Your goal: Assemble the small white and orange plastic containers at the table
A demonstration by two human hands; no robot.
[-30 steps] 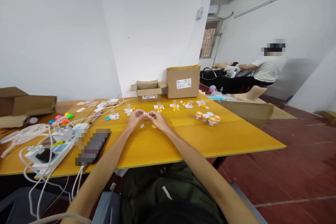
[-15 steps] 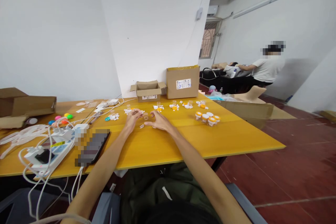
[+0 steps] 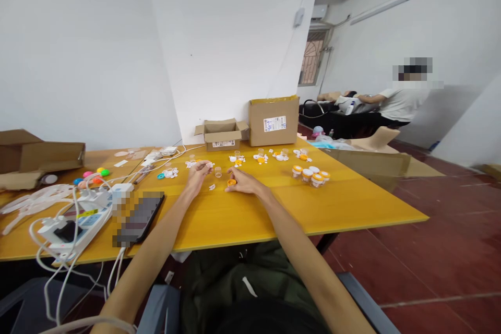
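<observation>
My right hand (image 3: 245, 182) rests on the yellow table (image 3: 242, 214), thumb and forefinger pinching a small orange cap (image 3: 231, 182) that lies on the tabletop. My left hand (image 3: 199, 174) hovers just left of it with its fingers curled; whether it holds anything is too small to tell. Between the two hands a small clear vial (image 3: 218, 171) stands upright on the table, with nothing touching it. A tiny white part (image 3: 212, 187) lies in front of my left hand.
Several orange-capped vials (image 3: 311, 175) stand to the right, with loose white and orange caps (image 3: 260, 157) behind. Two cardboard boxes (image 3: 222, 135) (image 3: 273, 121) sit at the far edge. A phone (image 3: 138, 216), a power strip and cables (image 3: 74, 219) lie left. A person (image 3: 399, 104) sits far right.
My hands, together on a small piece a second ago, have parted. The clear vial now stands alone on the table, and my right hand has dropped onto the orange cap.
</observation>
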